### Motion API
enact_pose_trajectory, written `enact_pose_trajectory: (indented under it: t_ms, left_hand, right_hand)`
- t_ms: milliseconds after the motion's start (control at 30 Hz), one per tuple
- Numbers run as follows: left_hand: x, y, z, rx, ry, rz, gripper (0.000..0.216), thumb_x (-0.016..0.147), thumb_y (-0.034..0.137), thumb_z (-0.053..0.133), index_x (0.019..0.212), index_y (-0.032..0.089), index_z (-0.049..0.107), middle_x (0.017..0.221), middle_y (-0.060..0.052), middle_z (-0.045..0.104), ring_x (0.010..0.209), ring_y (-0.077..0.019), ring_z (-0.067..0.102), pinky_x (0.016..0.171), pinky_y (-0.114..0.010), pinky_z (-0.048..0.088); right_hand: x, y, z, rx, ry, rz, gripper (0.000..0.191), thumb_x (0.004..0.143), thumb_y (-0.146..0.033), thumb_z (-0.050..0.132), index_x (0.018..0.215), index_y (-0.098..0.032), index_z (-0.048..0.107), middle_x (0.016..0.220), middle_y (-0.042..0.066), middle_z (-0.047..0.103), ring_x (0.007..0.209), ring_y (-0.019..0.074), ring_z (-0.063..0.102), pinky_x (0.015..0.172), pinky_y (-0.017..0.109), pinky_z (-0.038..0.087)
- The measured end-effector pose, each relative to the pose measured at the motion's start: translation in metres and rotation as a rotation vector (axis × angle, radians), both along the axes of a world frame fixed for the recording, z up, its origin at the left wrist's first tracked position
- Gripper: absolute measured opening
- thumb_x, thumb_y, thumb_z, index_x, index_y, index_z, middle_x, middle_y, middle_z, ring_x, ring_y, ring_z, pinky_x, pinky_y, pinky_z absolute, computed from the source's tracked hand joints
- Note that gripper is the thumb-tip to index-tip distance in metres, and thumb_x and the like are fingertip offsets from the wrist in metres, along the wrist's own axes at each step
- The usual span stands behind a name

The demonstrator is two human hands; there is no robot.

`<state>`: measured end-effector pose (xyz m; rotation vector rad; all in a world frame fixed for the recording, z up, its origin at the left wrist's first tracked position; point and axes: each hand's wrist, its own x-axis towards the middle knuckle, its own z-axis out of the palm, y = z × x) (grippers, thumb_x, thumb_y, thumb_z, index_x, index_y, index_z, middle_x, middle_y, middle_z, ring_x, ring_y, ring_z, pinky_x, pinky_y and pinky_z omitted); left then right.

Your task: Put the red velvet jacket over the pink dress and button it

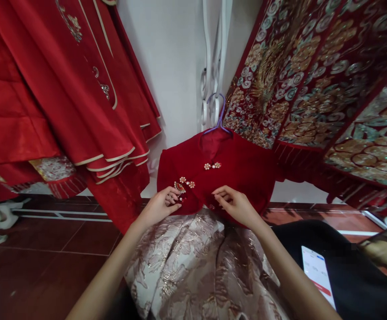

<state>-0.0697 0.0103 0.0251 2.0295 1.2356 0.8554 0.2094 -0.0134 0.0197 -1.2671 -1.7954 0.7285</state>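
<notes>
Right of the hanging red robes (80, 102), the left hand (160, 205) has its grip pinched on a pearl clasp (181, 186) at the near left front of the red jacket (243, 169). The jacket hangs mid-scene on a purple hanger (217, 120), above a brocade skirt (193, 266). The cloth looks soft, light and limp, and the clasp small and probably fragile. It seems best held by the cloth edge, where the right hand (236, 205) pinches the front.

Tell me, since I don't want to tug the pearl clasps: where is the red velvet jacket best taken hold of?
Probably by the purple hanger, just under its hook, reaching from the front and above. The red jacket hangs from it facing you, and the pearl clasps sit lower on the front, where the left hand and right hand pinch it.
</notes>
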Motion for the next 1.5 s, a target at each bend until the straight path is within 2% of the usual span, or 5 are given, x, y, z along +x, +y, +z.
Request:
enact_pose_trajectory:
  t_ms: [200, 467, 633, 933, 1500]
  left_hand:
    - [0.014, -0.001, -0.008, -0.116, -0.091, -0.021, 0.018, 0.074, 0.031, 0.067, 0.082, 0.017, 0.06, 0.072, -0.002, 0.065, 0.067, -0.013, 0.063, 0.064, -0.025, 0.05]
    - [0.014, -0.001, -0.013, -0.142, -0.066, -0.056, 0.017, 0.072, 0.027, 0.067, 0.084, 0.016, 0.064, 0.072, -0.001, 0.065, 0.068, -0.0127, 0.063, 0.066, -0.025, 0.051]
    - [0.021, 0.0, -0.021, -0.249, -0.139, -0.067, 0.022, 0.067, 0.02, 0.069, 0.088, 0.016, 0.069, 0.083, -0.006, 0.072, 0.079, -0.0167, 0.069, 0.078, -0.032, 0.054]
    - [0.032, -0.011, -0.015, -0.173, -0.113, 0.066, 0.018, 0.062, 0.018, 0.07, 0.08, 0.017, 0.07, 0.078, -0.005, 0.072, 0.075, -0.0177, 0.068, 0.074, -0.032, 0.055]
    - [0.037, -0.01, -0.019, -0.192, -0.195, 0.08, 0.019, 0.066, 0.029, 0.074, 0.078, 0.015, 0.07, 0.079, -0.007, 0.073, 0.074, -0.0172, 0.068, 0.078, -0.032, 0.055]
  right_hand:
    - [0.007, 0.005, -0.021, -0.033, -0.268, 0.087, 0.025, 0.081, -0.027, 0.06, 0.105, -0.019, 0.064, 0.082, 0.004, 0.069, 0.061, 0.0142, 0.062, 0.06, 0.027, 0.048]
    - [-0.01, 0.007, -0.036, -0.088, -0.163, 0.127, 0.011, 0.078, -0.024, 0.064, 0.087, -0.018, 0.061, 0.076, 0.003, 0.068, 0.068, 0.0151, 0.064, 0.063, 0.026, 0.05]
    - [-0.014, 0.005, -0.036, -0.116, -0.1, 0.141, 0.013, 0.073, -0.021, 0.068, 0.076, -0.019, 0.055, 0.065, -0.001, 0.064, 0.061, 0.0137, 0.063, 0.057, 0.023, 0.047]
    - [-0.013, -0.006, -0.014, -0.143, -0.005, 0.206, 0.015, 0.075, -0.03, 0.068, 0.073, -0.02, 0.057, 0.068, 0.001, 0.067, 0.063, 0.0148, 0.065, 0.057, 0.025, 0.049]
    - [-0.073, -0.006, -0.046, 0.099, 0.256, -0.041, 0.015, 0.085, -0.033, 0.057, 0.079, -0.02, 0.054, 0.078, 0.004, 0.067, 0.07, 0.0156, 0.067, 0.069, 0.029, 0.058]
